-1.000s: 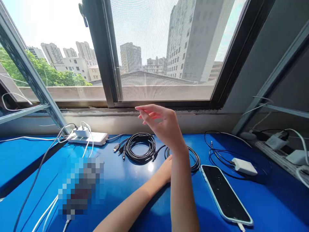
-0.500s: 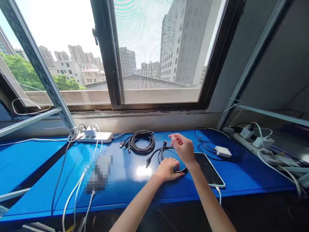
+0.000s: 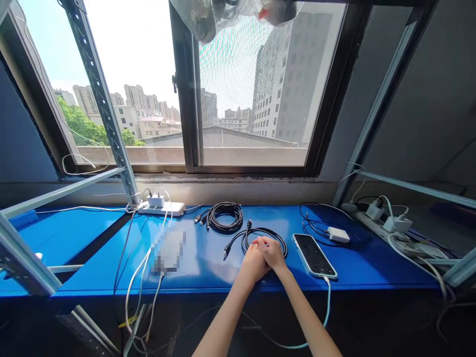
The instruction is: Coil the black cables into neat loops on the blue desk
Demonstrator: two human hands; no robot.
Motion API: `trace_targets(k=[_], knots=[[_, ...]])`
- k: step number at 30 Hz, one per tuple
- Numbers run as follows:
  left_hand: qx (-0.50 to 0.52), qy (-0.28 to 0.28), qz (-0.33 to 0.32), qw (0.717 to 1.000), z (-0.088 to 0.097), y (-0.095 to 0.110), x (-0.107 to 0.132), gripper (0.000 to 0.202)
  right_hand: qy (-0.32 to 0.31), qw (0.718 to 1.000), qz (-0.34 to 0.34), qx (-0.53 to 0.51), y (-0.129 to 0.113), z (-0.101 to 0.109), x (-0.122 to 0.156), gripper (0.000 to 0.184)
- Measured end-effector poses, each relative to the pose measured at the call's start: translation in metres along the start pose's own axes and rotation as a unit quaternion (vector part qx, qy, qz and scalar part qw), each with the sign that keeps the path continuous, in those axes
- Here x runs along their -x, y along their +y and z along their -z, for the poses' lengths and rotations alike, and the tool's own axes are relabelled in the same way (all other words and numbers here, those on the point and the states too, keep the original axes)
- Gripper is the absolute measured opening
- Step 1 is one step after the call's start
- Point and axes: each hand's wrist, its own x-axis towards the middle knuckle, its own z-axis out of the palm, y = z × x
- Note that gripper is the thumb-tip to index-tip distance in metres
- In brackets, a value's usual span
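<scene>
My left hand (image 3: 254, 260) and my right hand (image 3: 273, 253) are clasped together, fingers folded, at the near side of a coiled black cable (image 3: 266, 230). Part of that coil is hidden beneath or behind them. I see nothing held in either hand, though the palms do not show. One connector of the cable points to the lower left, another stands up at the top. Behind it to the left lies a second coiled black cable (image 3: 211, 216) with several connectors. A smartphone (image 3: 314, 255) with a charging cord plugged in lies right of my hands.
A white power strip (image 3: 174, 208) with a charger sits at the back left of the blue desk (image 3: 208, 270). Left of my hands is a pixelated object (image 3: 171, 252) with a white cord. A white adapter (image 3: 338, 234) and thin cables lie at the right; metal posts flank the desk.
My right hand has come down from its raised position and joined my left hand. The black cable coil now lies more in sight. The view has shifted, showing plastic bags overhead.
</scene>
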Motion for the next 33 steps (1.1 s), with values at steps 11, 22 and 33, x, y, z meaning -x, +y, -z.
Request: trace_targets(k=[11,22,33], knots=[[0.037,-0.037,0.047,0.997,0.021,0.005,0.000,0.037,0.113,0.991,0.010,0.067,0.010,-0.007,0.004,0.034],[0.028,-0.005,0.095,0.995,0.026,0.008,0.006,0.031,0.165,0.976,-0.016,0.144,0.029,-0.012,-0.010,0.022],[0.037,-0.003,0.106,0.994,0.024,0.006,0.007,0.027,0.090,0.981,-0.028,0.172,0.047,-0.019,-0.010,0.025]])
